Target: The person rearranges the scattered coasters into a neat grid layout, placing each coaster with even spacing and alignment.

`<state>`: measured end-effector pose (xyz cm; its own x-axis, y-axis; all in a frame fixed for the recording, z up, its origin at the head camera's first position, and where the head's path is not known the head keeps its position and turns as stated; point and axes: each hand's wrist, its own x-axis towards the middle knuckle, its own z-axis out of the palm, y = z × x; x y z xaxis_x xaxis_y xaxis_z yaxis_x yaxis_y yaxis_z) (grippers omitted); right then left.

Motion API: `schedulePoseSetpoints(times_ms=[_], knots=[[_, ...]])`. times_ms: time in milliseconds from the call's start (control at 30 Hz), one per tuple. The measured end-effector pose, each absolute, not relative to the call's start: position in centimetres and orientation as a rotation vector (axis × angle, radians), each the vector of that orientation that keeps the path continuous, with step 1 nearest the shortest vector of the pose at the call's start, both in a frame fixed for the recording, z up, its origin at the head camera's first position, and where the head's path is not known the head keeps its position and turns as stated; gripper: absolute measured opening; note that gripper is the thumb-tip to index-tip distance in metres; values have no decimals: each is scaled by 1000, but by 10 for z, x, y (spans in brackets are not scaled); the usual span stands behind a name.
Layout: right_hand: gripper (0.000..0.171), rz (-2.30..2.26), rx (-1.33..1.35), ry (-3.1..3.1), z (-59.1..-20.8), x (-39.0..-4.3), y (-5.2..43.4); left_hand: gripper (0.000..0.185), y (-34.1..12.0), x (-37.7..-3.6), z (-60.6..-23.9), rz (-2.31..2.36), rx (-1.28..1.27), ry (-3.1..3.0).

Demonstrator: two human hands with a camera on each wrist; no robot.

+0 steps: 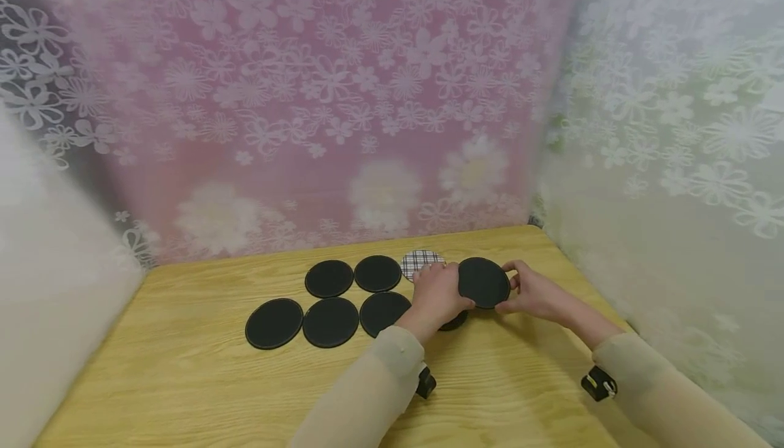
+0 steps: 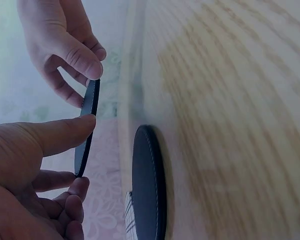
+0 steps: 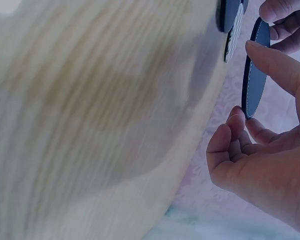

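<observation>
A: What are the hands doing?

B: At lower right of the head view, the left hand (image 1: 436,293) and the right hand (image 1: 534,293) pinch one black round coaster (image 1: 483,282) by its opposite edges, lifted off the wooden counter (image 1: 184,380). Each grip is narrow, thumb against fingertips (image 2: 87,67).

A: Where are the others?

B: Five black coasters (image 1: 331,322) lie in two rows at frame centre, a checked coaster (image 1: 420,261) just behind the left hand, and another black one (image 2: 149,185) partly under it.

A: Any advice?

B: I would keep the disc level and lower it just beside its neighbours, not overlapping.
</observation>
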<state>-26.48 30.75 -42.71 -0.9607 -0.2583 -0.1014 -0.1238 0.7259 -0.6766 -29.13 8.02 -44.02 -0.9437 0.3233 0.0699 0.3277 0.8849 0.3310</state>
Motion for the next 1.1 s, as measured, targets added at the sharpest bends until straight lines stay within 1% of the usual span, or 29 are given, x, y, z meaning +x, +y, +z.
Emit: schedulePoseSetpoints(times_ms=[167,500,833,1100], knots=[[86,-1066,-329,2722,-422,-269,290,78,61,-292,-438,-577,-514,-3026],[87,-1037,-385,2692,-415,-293,234,83,-1,-293,-432,-716,-440,-2968],[90,-1054,-497,2663,-412,-312,181,80,-59,-293,-426,-818,-383,-2942],[86,-1027,-516,2648,-408,-323,133,81,-106,-291,-422,-847,-300,-2936]])
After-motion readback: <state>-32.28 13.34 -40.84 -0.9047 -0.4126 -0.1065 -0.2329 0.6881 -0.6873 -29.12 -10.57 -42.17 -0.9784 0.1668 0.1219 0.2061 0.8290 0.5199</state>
